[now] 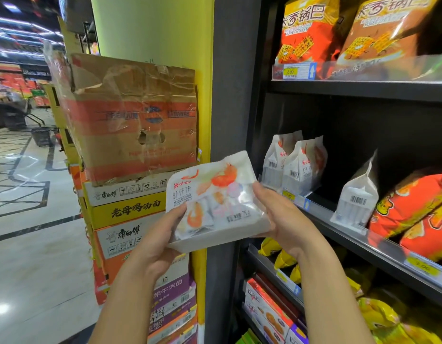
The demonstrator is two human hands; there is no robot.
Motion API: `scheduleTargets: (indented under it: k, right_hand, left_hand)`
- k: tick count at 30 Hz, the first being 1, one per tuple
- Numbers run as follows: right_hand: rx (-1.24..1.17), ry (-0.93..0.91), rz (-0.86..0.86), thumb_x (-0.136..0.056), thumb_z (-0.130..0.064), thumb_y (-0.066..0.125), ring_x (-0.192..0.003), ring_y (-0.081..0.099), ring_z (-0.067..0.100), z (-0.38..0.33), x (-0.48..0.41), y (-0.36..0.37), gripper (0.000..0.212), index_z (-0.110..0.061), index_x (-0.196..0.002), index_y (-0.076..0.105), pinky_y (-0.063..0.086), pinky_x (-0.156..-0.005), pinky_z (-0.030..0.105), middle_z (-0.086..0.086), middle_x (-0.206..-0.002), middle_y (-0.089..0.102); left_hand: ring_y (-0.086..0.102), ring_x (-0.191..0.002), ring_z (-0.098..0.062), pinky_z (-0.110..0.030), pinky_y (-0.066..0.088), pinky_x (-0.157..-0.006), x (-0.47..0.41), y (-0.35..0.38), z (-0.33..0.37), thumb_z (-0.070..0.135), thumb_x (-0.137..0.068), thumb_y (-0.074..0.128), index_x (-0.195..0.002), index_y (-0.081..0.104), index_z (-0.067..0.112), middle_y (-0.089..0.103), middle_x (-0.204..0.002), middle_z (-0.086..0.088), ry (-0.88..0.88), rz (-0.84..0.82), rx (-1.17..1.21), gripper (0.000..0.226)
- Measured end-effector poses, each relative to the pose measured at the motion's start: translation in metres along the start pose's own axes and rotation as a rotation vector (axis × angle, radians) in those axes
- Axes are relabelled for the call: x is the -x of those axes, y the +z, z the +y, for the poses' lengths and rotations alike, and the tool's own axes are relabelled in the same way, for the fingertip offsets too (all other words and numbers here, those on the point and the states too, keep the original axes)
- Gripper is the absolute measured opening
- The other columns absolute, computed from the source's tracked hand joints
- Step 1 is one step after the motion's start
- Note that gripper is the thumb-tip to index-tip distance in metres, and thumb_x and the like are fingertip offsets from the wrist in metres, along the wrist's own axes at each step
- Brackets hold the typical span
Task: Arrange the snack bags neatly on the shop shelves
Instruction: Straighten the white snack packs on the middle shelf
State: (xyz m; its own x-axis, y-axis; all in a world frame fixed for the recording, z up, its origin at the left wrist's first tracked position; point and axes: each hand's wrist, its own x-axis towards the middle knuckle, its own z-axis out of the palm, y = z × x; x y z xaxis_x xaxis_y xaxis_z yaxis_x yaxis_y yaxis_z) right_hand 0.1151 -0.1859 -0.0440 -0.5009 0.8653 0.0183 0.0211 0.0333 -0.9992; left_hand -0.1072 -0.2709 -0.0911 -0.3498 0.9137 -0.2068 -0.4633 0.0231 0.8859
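Held bag and shelving, seen from beside the person. The white shrimp-cracker bag (216, 202) is in the air in front of the dark upright at the left end of the shelving, printed face tilted up, clear of every shelf. Both hands grasp it. The left hand (158, 247) supports the lower left corner from below, with its thumb (181, 210) pressed on the bag's face. The right hand (282, 219) grips the right edge, fingers curled over the upper right side of the bag and palm under the lower right corner. The bag thus lies between the two hands, above the left palm and just left of the right wrist.

On the middle shelf (344, 239), just right of the held bag, two matching white bags (293, 165) stand upright side by side, touching. A third white bag (356, 194) stands farther right, apart from that pair, and beside it lie orange snack bags (413, 209). The top shelf carries orange rice-crust bags (306, 36) behind a yellow price tag (290, 71). Yellow bags (284, 258) fill the shelf below.

Left of the shelving, taped cardboard boxes (133, 115) are stacked against a yellow pillar (205, 95).
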Motion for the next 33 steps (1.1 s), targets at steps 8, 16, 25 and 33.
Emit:
scheduleTargets:
  k: [8,16,25,33]
  right_hand:
    - [-0.409,0.209,0.061,-0.098,-0.048,0.067,-0.105,0.077,0.029,0.008,-0.005,-0.006,0.042,-0.027,-0.135,0.065,0.063,-0.083,0.051,0.008,-0.118,0.079]
    - [-0.601,0.177,0.016,-0.098,-0.036,0.067,-0.103,0.078,0.032,0.020,0.004,-0.008,0.042,-0.024,-0.138,0.063,0.063,-0.084,0.054,0.012,-0.123,0.077]
    - [-0.161,-0.162,0.164,-0.085,-0.037,0.079,-0.110,0.076,0.022,0.021,0.005,0.005,0.054,-0.023,-0.135,0.061,0.058,-0.099,0.051,0.001,-0.122,0.078]
    - [-0.015,-0.293,0.105,-0.101,-0.054,0.047,-0.119,0.068,0.005,0.026,0.016,0.026,0.041,-0.039,-0.135,0.065,0.057,-0.099,0.039,-0.015,-0.127,0.073]
  left_hand:
    - [0.077,-0.091,-0.021,-0.044,0.060,-0.081,0.011,0.004,0.023,0.037,-0.105,0.058,-0.129,0.071,0.022,0.080,-0.115,-0.007,-0.009,-0.055,-0.010,0.032]
    - [0.076,-0.099,-0.019,-0.037,0.058,-0.080,0.015,0.009,0.023,0.032,-0.102,0.065,-0.130,0.071,0.017,0.080,-0.119,-0.005,0.107,-0.013,-0.119,0.032]
    - [0.061,-0.120,0.004,-0.020,0.054,-0.090,0.038,0.041,0.012,0.037,-0.099,0.070,-0.134,0.059,0.044,0.062,-0.136,0.024,0.571,0.006,-0.546,0.038]
    - [0.054,-0.130,0.002,-0.030,0.054,-0.103,0.037,0.056,-0.009,0.059,-0.077,0.086,-0.154,0.032,0.043,0.051,-0.146,0.022,0.475,-0.042,-0.603,0.096]
